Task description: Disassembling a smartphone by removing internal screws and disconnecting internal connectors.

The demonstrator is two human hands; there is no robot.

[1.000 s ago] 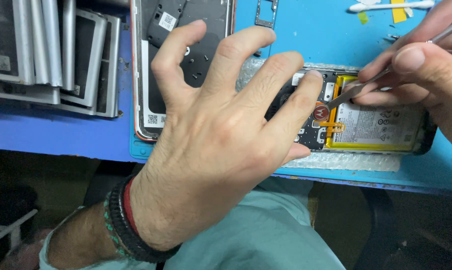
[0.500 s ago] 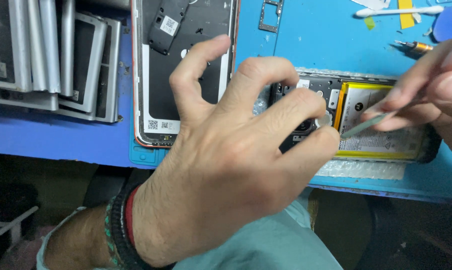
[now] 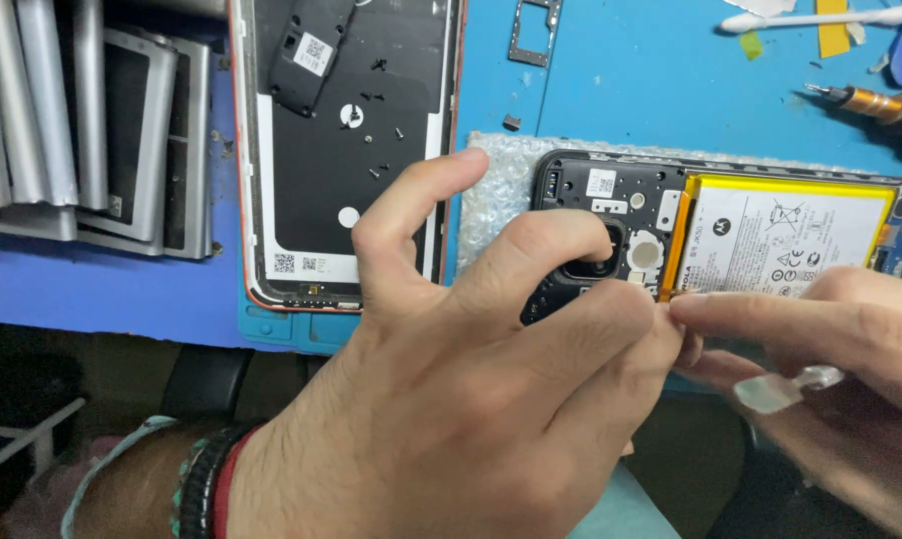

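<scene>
**Two hands close over an opened phone at the counter's near edge**

The left hand (image 3: 471, 399) arches over the opened phone (image 3: 720, 235), fingers curled narrow, index and middle fingertips pressing the black inner cover beside the camera ring; the thumb stands free, holding nothing. The right hand (image 3: 830, 359) meets it at the phone's near edge, thumb and forefinger pinched on a slim tool (image 3: 785, 389) with a pale, translucent flat end; whether anything else sits in that pinch cannot be told.

Judging from the pose, the work is fine handling at the seam between black cover and yellow-edged battery (image 3: 785, 240). It would go best with the left fingers pinning the frame flat on the bubble wrap pad (image 3: 496, 190), and the tool kept shallow, away from the battery pouch.

Towards the far edge, the detached back cover (image 3: 346, 150) lies inside-up like a shallow tray, with several tiny dark screws and a black component plate (image 3: 311, 45) in it. A screwdriver (image 3: 865, 102) and cotton swab (image 3: 820, 18) lie near the far right corner, grey phone frames (image 3: 82, 130) stacked left.
</scene>
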